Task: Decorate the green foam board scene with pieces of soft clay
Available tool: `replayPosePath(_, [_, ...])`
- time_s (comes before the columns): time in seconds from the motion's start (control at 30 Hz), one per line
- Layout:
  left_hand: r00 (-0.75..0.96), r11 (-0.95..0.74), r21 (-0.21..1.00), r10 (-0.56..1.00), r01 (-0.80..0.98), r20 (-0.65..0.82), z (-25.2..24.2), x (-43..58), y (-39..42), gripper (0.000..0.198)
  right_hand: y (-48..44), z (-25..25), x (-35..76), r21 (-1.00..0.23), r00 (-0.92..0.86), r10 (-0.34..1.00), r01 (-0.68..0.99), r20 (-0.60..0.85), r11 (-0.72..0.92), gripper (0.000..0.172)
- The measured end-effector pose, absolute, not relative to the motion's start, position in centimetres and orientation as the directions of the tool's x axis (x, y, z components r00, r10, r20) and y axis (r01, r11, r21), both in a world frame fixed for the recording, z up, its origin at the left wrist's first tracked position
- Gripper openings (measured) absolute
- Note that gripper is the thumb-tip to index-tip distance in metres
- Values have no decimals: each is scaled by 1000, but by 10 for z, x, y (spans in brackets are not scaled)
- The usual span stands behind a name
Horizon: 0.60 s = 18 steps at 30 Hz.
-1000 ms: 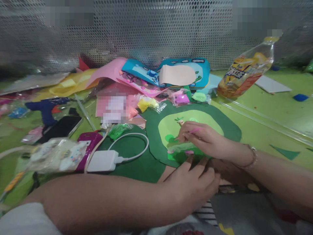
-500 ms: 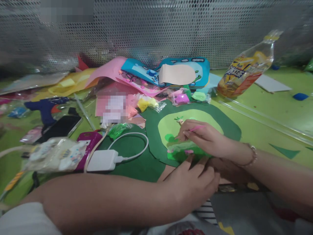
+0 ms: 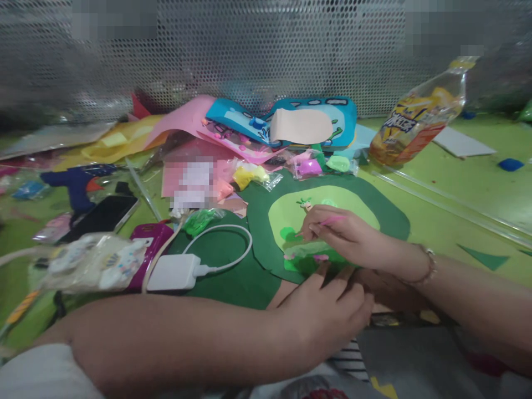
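Observation:
My right hand [image 3: 344, 235] is closed on a thin pink stick-like tool [image 3: 331, 220] and works its tip on the light green oval [image 3: 286, 213] glued onto a dark green felt sheet [image 3: 390, 219]. Small clay figures sit on the oval near the fingertips. My left hand [image 3: 328, 313] lies at the sheet's near edge, fingers stretched and pressing down on it; it holds nothing.
Bags of coloured clay [image 3: 307, 166], pink and yellow paper sheets [image 3: 187, 119], a blue glue gun [image 3: 78, 185], a black phone [image 3: 106, 213], a white charger with cable [image 3: 172, 272] and a tilted plastic bottle [image 3: 419, 119] crowd the green table [image 3: 465, 188]. A perforated metal screen [image 3: 266, 50] stands behind.

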<state>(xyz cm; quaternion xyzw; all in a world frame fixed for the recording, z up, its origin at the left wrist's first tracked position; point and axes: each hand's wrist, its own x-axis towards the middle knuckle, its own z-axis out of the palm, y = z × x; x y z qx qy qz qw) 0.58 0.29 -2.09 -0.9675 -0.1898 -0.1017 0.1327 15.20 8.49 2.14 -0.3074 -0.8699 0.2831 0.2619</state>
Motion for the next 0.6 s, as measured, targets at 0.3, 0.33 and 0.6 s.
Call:
replayPosePath(0.3, [908, -899, -201, 339, 390, 245, -21, 5, 3, 42, 86, 25, 155, -634, -658, 696, 414, 287, 653, 22])
replayPosePath(0.33, [908, -899, -200, 340, 391, 246, -21, 5, 3, 42, 86, 25, 155, -635, -656, 698, 414, 289, 652, 22])
replayPosePath(0.6, [899, -902, -132, 376, 410, 223, -11, 5, 0, 44, 85, 24, 154, -625, -676, 678, 405, 287, 668, 23])
